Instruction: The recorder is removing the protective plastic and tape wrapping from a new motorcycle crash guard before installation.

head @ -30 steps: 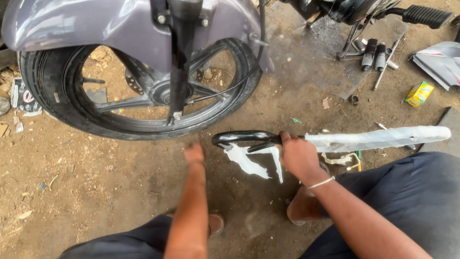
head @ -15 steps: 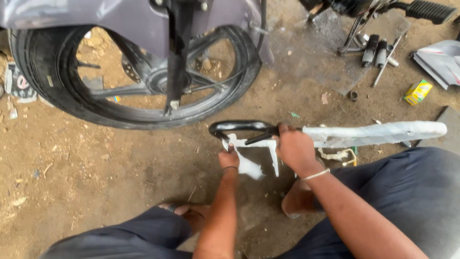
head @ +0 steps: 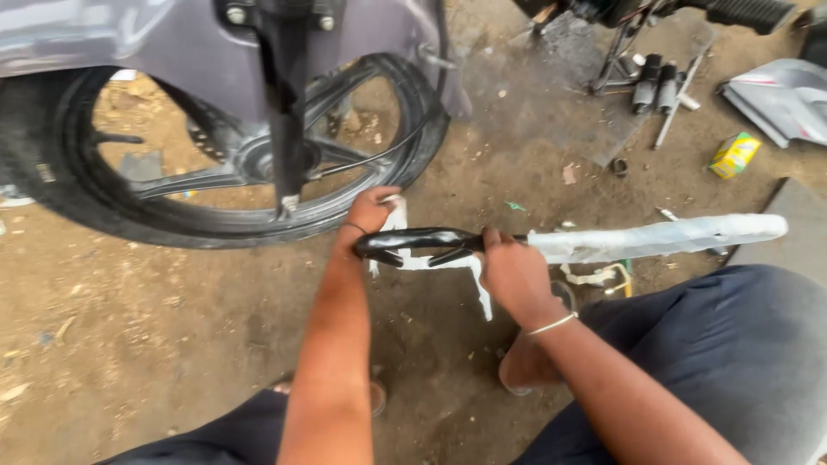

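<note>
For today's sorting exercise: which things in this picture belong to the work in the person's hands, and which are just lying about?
In hand:
- left hand pulling white wrapping
- right hand gripping the black metal part
- its plastic-wrapped end

Lying about:
- motorcycle wheel
- tools on the ground
- small yellow box
- grey panel

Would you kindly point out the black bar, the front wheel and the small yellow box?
black bar (head: 413, 241), head view, on its bare black end.
front wheel (head: 258, 159), head view, on the hub.
yellow box (head: 734, 155), head view, on its top face.

wheel (head: 224, 164) behind hands | wrapped bar (head: 603, 243) right | tools (head: 659, 82) far right
</note>
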